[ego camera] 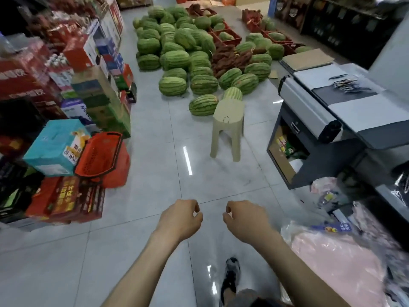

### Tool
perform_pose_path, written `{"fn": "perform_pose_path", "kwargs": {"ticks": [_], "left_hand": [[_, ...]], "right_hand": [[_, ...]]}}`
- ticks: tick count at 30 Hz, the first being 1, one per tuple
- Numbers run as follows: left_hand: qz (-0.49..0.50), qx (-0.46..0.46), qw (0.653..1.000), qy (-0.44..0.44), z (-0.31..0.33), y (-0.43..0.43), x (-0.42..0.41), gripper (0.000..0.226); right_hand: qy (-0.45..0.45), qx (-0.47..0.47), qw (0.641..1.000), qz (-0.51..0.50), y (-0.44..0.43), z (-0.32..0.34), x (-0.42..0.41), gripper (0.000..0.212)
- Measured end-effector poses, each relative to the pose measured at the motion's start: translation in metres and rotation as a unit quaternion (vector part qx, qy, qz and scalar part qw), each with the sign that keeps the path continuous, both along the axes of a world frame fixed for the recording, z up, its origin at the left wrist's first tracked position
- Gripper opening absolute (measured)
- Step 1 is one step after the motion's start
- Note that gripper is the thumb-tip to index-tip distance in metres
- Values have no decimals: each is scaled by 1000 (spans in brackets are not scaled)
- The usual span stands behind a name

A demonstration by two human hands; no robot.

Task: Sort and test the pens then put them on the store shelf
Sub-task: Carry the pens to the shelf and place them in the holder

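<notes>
A loose bunch of dark pens (pixel 347 83) lies on top of the grey checkout counter (pixel 314 103) at the right, far ahead of my hands. My left hand (pixel 180 216) and my right hand (pixel 243 217) hang side by side over the tiled floor at the lower middle, about a hand's width apart. Both have their fingers curled loosely inward, and neither holds anything. Below them one of my shoes (pixel 231 274) is on the floor. No pen shelf can be made out in this view.
A beige plastic stool (pixel 228 127) stands in the aisle ahead. Behind it is a heap of watermelons (pixel 188 60). Stacked cartons and a red basket (pixel 99 156) line the left. Pink plastic-wrapped goods (pixel 340 253) sit at the right.
</notes>
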State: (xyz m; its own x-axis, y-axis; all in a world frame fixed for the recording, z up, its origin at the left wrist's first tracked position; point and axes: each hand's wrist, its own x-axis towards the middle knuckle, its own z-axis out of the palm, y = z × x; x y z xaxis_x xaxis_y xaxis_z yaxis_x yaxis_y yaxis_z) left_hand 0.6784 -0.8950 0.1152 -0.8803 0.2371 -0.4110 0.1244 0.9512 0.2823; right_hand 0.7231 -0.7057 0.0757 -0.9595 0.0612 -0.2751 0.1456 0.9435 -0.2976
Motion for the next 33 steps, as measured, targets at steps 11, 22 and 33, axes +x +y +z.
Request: {"fn": "perform_pose_path", "kwargs": {"ticks": [11,22,33], "left_hand": [[-116,24,993,3,6,135,-218,33],[-257,27,966,6,-4,228,-426,31],[-383,17,924,-5,-5,384,-561,30]], "right_hand": [[10,36,996,-80,110,18,-183,31],[5,62,977,-206,185,18,-355,31],[10,54,941,-334,303,22,-440,29]]}}
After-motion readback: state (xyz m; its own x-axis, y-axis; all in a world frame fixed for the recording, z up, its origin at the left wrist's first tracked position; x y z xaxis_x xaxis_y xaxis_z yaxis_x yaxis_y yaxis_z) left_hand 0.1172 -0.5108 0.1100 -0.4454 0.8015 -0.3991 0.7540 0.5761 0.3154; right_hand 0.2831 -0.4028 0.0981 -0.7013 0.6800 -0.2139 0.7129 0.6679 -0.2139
